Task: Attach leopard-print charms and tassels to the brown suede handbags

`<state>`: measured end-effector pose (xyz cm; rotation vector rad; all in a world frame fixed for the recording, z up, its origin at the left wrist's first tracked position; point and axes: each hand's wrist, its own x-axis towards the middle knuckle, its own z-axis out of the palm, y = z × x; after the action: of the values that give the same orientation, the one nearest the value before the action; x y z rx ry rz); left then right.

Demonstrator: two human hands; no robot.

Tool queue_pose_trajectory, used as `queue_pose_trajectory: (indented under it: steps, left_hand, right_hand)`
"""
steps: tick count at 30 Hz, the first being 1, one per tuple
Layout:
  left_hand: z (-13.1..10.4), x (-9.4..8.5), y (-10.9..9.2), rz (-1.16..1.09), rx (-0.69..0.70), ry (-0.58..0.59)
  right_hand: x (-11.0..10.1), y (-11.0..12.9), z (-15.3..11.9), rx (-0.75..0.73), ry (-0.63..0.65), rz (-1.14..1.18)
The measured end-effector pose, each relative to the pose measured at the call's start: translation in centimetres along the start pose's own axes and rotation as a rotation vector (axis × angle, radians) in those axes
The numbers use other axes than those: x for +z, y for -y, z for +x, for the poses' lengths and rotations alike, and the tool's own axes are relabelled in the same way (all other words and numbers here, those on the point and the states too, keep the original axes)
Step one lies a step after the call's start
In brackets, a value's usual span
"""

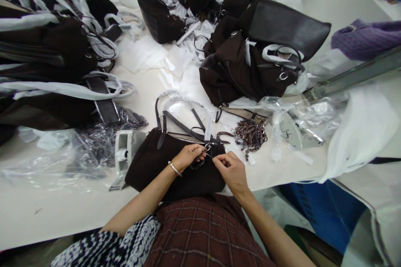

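Note:
A dark brown handbag (156, 162) lies at the table's front edge, its straps spread behind it. My left hand (190, 156) is closed near the metal ring (207, 147) at the bag's top right, holding a small braided piece that the fingers partly hide. Just right of it, my right hand (229, 167) pinches the end of something thin, like a cord or small tool, which reaches toward the ring. Behind my right hand, a pile of brown braided cords (252, 133) rests on the table.
A white tape dispenser-like device (125, 150) stands left of the bag. Stacked dark bags (46, 50) fill the left side, and more bags (244, 66) lie behind. Clear plastic (84, 171), white wrapping (360, 133) and a purple cloth (366, 39) lie around the table (62, 212).

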<state>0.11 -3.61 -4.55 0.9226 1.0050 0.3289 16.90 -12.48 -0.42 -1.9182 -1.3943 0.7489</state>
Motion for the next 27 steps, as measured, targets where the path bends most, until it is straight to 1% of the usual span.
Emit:
queue_pose_trajectory:
  steps: [4, 9, 12, 16, 19, 21, 24, 27]
  left_hand:
    - [-0.1, 0.1, 0.4, 0.048, 0.025, -0.035]
    - [-0.7, 0.7, 0.4, 0.253, 0.179, -0.16]
    - [-1.0, 1.1, 0.4, 0.356, 0.225, -0.212]
    - [-1.4, 1.5, 0.5, 0.463, 0.263, -0.258]
    - [-1.5, 1.5, 0.4, 0.604, 0.323, -0.306]
    - [-1.6, 1.4, 0.3, 0.669, 0.349, -0.314]
    - [-1.6, 1.4, 0.2, 0.707, 0.342, -0.312]
    - [-1.8, 1.6, 0.1, 0.743, 0.336, -0.322]
  right_hand:
    - [-0.1, 0.3, 0.0, -0.04, -0.023, -0.062]
    - [0.3, 1.0, 0.6, -0.138, -0.017, -0.156]
    - [0.9, 1.1, 1.2, -0.172, 0.002, -0.201]
    - [1.6, 1.0, 1.6, -0.165, 0.036, -0.242]
    - [1.5, 1.0, 1.6, -0.144, 0.05, -0.242]
    - [1.3, 1.1, 1.6, -0.117, 0.058, -0.223]
    - [1.0, 1.1, 1.8, -0.083, 0.073, -0.204]
    - [1.2, 1.1, 2.0, -0.07, 0.085, -0.201]
